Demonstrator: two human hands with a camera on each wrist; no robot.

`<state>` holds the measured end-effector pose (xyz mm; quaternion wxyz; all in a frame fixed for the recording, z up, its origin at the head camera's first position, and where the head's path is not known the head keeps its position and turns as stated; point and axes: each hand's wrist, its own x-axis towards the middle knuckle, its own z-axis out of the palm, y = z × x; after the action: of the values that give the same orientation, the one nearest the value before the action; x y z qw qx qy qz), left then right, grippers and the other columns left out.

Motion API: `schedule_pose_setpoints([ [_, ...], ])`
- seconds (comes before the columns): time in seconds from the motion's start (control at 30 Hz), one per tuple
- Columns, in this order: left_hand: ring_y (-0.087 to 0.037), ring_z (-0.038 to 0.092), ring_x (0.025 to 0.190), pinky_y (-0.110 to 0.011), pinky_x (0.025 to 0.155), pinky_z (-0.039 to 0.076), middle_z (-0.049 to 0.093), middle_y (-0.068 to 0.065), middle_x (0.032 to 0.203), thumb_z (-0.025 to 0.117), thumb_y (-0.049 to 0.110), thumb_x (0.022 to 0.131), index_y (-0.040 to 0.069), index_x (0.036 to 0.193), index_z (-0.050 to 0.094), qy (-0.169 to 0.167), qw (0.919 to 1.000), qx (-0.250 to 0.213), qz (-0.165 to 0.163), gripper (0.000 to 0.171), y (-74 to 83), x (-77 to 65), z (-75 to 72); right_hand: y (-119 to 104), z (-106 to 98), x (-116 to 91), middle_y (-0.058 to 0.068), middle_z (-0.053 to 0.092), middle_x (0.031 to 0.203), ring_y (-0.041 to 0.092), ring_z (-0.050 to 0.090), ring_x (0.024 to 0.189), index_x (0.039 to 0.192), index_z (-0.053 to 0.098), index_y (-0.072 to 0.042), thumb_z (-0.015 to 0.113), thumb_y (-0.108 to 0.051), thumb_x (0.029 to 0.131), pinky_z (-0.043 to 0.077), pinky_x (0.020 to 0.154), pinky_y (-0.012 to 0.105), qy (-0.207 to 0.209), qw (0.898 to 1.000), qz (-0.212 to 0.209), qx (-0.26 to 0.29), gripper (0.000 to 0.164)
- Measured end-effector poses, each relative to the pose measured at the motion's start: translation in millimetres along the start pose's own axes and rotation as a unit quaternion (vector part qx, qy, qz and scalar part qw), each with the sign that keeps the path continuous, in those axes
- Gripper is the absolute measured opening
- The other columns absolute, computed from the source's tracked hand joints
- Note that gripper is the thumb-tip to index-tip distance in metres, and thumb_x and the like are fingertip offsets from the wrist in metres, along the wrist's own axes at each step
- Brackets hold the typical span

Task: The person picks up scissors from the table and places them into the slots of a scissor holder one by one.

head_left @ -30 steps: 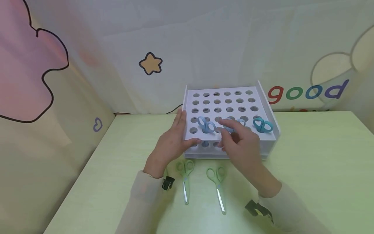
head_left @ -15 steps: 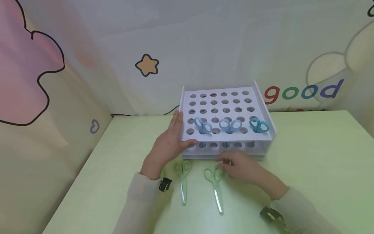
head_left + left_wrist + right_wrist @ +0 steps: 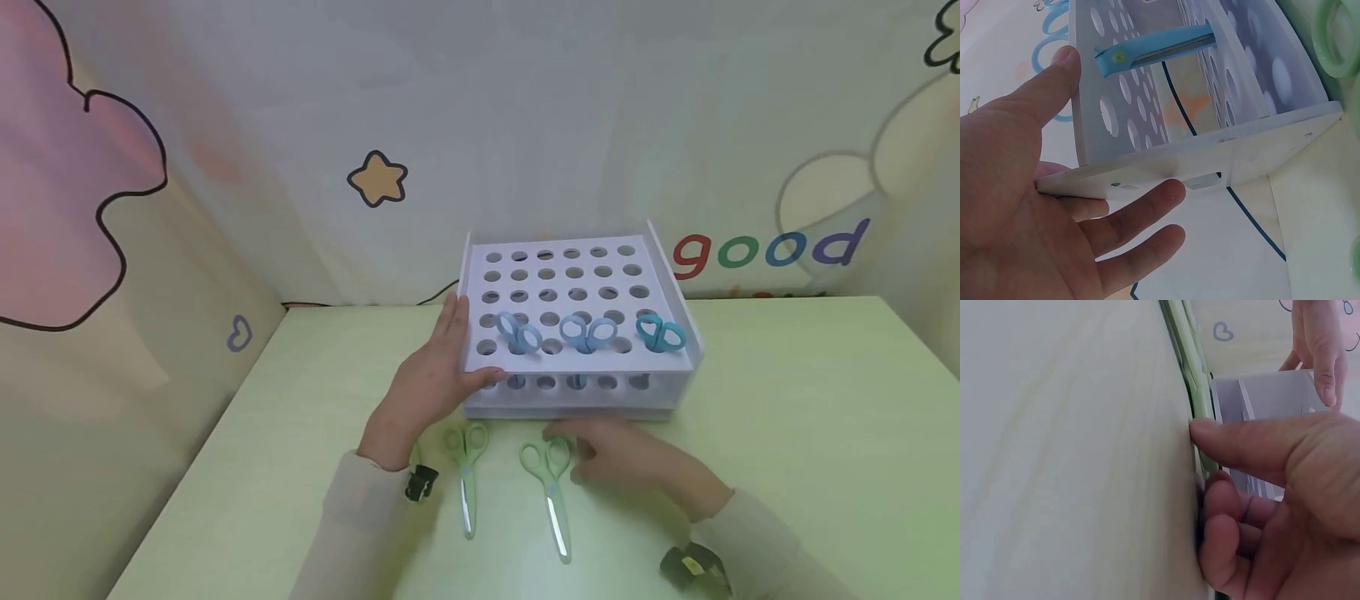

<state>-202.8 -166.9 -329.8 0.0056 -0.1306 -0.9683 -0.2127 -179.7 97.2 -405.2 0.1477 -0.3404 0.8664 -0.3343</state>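
A white rack (image 3: 525,364) with rows of round holes stands on the table. Two light-blue pairs of scissors (image 3: 588,333) and one teal pair (image 3: 660,333) sit upright in its front row, handles up. My left hand (image 3: 423,375) rests on the rack's left front corner: the thumb lies on the top edge, the straight fingers along the side panel. My right hand (image 3: 622,454) is at the handle of the right green scissors (image 3: 553,483), with thumb and index finger around one loop. In the right wrist view the thumb (image 3: 1241,440) touches the handle; the pinch is partly hidden.
Another pair of green scissors (image 3: 467,475) lies to the left, with blades toward me. A bit of green shows beside the left wrist. The rack stands near the back wall (image 3: 525,125), where a dark cable (image 3: 438,292) runs along the table's rear edge.
My right hand has left the middle light-blue scissors in the rack and come down to the right green scissors' handle. The left hand stays on the rack. The view has shifted slightly.
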Motion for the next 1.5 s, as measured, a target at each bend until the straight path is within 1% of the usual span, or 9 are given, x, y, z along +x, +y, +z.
schedule_pose_setpoints([
  [0.23,-0.026,0.058,0.113,-0.034,0.074,0.049,-0.004,-0.007,0.169,0.074,0.052,0.089,0.009,0.163,0.003,-0.003,0.9999,-0.001,-0.012,0.111,1.4,-2.8,5.1,6.5,5.8,-2.5,-0.009,0.053,0.077,0.009,0.049,0.071,0.114,0.069,-0.013,0.078,-0.004,0.079,0.045,0.068,0.031,0.001,1.000,-0.002,-0.002,0.037],
  [0.4,-0.027,0.059,0.109,-0.035,0.074,0.049,-0.004,-0.008,0.169,0.072,0.052,0.090,0.009,0.163,0.003,-0.006,1.0000,0.001,-0.004,0.110,2.1,-2.6,5.7,11.2,4.8,-4.7,-0.008,0.054,0.074,0.011,0.050,0.070,0.102,0.066,-0.020,0.082,-0.011,0.079,0.045,0.065,0.031,-0.016,1.000,0.011,-0.005,0.029],
  [0.57,-0.027,0.060,0.105,-0.034,0.072,0.049,-0.001,-0.011,0.169,0.073,0.052,0.089,0.007,0.162,0.005,0.005,0.9999,0.009,0.003,0.110,2.8,-1.1,4.2,13.9,-1.8,-6.7,-0.007,0.055,0.074,0.012,0.052,0.069,0.097,0.062,-0.021,0.083,-0.021,0.080,0.046,0.063,0.031,-0.026,0.999,0.014,0.024,0.027],
  [0.8,-0.027,0.058,0.111,-0.035,0.075,0.049,-0.005,-0.007,0.169,0.073,0.052,0.089,0.009,0.163,0.003,-0.006,1.0000,-0.002,-0.003,0.111,2.7,-1.1,4.2,13.9,-5.1,-9.9,-0.001,0.060,0.073,0.015,0.058,0.061,0.099,0.060,-0.015,0.083,-0.023,0.084,0.050,0.055,0.031,-0.040,0.992,0.030,0.114,0.029],
  [0.97,-0.027,0.057,0.114,-0.035,0.074,0.048,-0.005,-0.006,0.169,0.074,0.052,0.089,0.009,0.163,0.004,-0.001,1.0000,-0.008,-0.003,0.110,1.3,-2.3,3.5,7.7,-6.6,-8.5,0.002,0.065,0.078,0.020,0.061,0.065,0.105,0.060,-0.014,0.080,-0.023,0.087,0.053,0.058,0.034,-0.046,0.985,0.042,0.160,0.028],
  [1.1,-0.027,0.058,0.113,-0.035,0.075,0.049,-0.005,-0.005,0.169,0.074,0.052,0.089,0.009,0.163,0.004,0.002,1.0000,-0.007,-0.006,0.110,-0.6,-3.8,2.6,3.8,-7.6,-7.2,0.002,0.068,0.080,0.022,0.063,0.067,0.105,0.060,-0.012,0.080,-0.021,0.088,0.053,0.060,0.035,-0.050,0.982,0.039,0.178,0.028],
  [1.23,-0.028,0.058,0.113,-0.037,0.078,0.049,-0.005,-0.005,0.169,0.074,0.051,0.089,0.009,0.163,0.004,0.004,0.9999,-0.013,-0.011,0.110,-2.2,-4.5,1.6,2.4,-8.4,-5.8,0.003,0.068,0.078,0.023,0.063,0.066,0.105,0.060,-0.011,0.079,-0.020,0.088,0.054,0.061,0.036,-0.058,0.981,0.040,0.180,0.027],
  [1.4,-0.028,0.058,0.110,-0.037,0.076,0.049,-0.004,-0.005,0.169,0.074,0.051,0.089,0.010,0.163,0.003,0.010,0.9999,-0.014,-0.003,0.110,-1.6,-1.1,1.1,3.8,-10.5,-3.8,0.004,0.069,0.079,0.024,0.064,0.067,0.107,0.060,-0.011,0.078,-0.020,0.089,0.055,0.062,0.038,-0.063,0.981,0.049,0.178,0.027],
  [1.5,-0.027,0.056,0.114,-0.037,0.078,0.049,-0.004,-0.004,0.170,0.075,0.050,0.089,0.011,0.163,0.003,0.009,0.9998,-0.020,-0.003,0.110,-0.9,0.7,2.4,5.8,-10.7,-3.0,0.005,0.070,0.083,0.026,0.066,0.070,0.109,0.060,-0.010,0.079,-0.021,0.089,0.055,0.066,0.040,-0.061,0.977,0.061,0.196,0.029],
])
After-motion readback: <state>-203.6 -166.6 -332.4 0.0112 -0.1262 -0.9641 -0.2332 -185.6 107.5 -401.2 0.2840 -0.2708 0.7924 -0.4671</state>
